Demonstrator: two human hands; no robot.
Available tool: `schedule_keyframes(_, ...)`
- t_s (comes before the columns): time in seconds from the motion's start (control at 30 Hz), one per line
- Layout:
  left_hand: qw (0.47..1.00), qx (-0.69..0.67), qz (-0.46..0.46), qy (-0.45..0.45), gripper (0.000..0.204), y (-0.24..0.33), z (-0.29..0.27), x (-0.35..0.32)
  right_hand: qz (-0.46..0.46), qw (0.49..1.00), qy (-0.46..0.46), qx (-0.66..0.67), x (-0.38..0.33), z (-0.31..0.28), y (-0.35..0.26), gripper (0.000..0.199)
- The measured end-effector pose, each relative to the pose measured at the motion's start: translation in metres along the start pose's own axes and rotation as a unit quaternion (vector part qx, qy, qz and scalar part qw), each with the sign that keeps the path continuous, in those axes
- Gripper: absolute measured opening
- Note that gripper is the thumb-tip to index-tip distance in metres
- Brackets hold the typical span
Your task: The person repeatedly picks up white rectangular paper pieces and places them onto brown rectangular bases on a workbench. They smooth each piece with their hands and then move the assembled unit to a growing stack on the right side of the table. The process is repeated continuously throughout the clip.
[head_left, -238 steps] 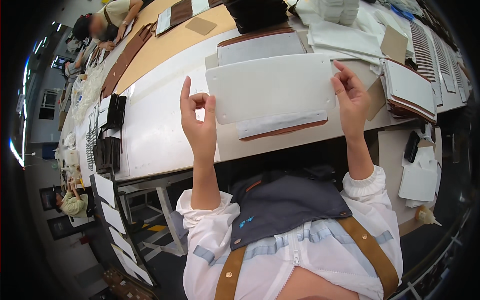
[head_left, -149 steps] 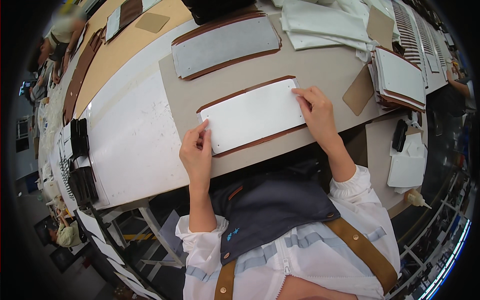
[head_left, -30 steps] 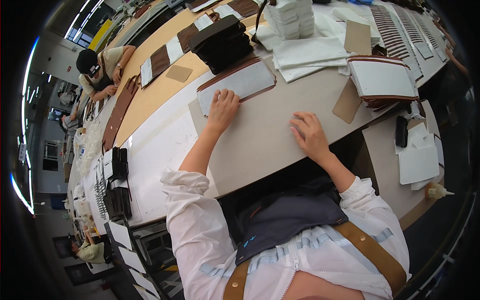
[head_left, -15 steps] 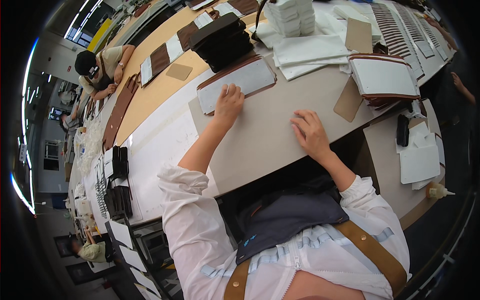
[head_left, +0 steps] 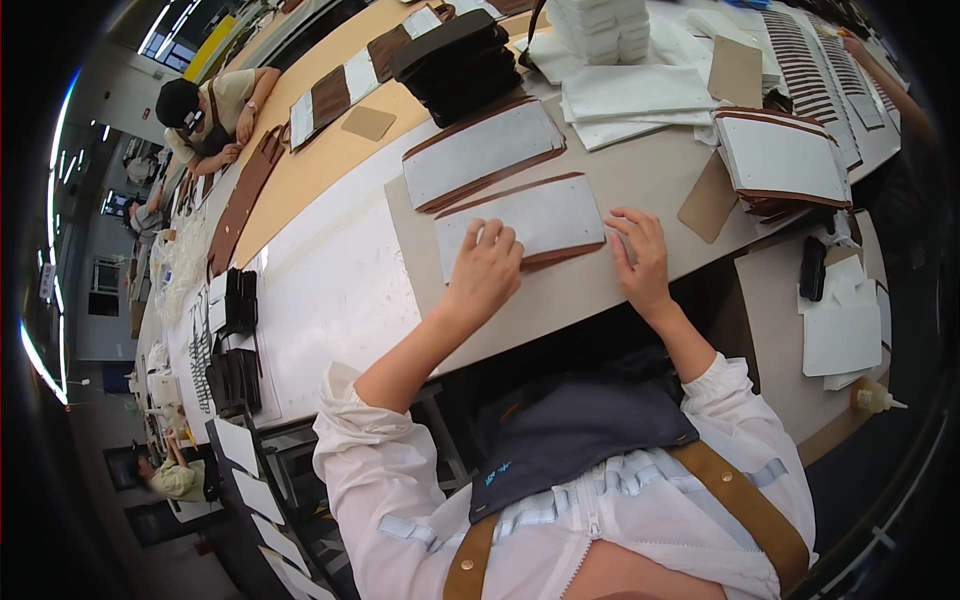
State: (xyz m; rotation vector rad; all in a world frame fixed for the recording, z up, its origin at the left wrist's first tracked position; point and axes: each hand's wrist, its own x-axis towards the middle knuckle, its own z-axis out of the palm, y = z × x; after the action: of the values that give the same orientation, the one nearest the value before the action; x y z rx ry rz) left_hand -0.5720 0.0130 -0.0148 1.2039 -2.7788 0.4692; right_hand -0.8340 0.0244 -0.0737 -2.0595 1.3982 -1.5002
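A flat brown panel with a white face [head_left: 550, 215] lies in front of me on the grey work board [head_left: 400, 225]. My left hand [head_left: 487, 265] is on its left end, fingers bent down onto the white face, thumb side partly hidden. Just off the panel's right end is my right hand [head_left: 641, 258], its fingers loosely curved and apart from the thumb, holding nothing. Behind the panel lies a stack of similar white-faced brown panels [head_left: 485, 150], with brown edges showing along its sides.
A tall pile of black folded pieces [head_left: 455, 65] stands behind the panel stack. White sheets [head_left: 640, 95] and another stack of white-faced brown panels [head_left: 785, 155] lie to the right. A small glue bottle [head_left: 876, 396] is at far right. One co-worker [head_left: 215, 120] leans over the table at left.
One panel has come off the stack toward me under my left hand, which moved nearer and slightly right. My right hand has shifted slightly right, beside the panel's end.
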Motion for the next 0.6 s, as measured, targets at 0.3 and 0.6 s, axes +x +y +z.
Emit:
schedule_keyframes(0.3,0.96,-0.21,-0.162,-0.091,0.097,0.063,0.028,-0.062,-0.121,0.947,-0.283,-0.09,-0.007,-0.001,-0.022,0.062)
schedule_keyframes(0.6,0.953,-0.181,-0.241,-0.027,0.089,0.106,0.028,-0.074,-0.127,0.912,-0.374,-0.112,-0.014,0.01,-0.05,0.086)
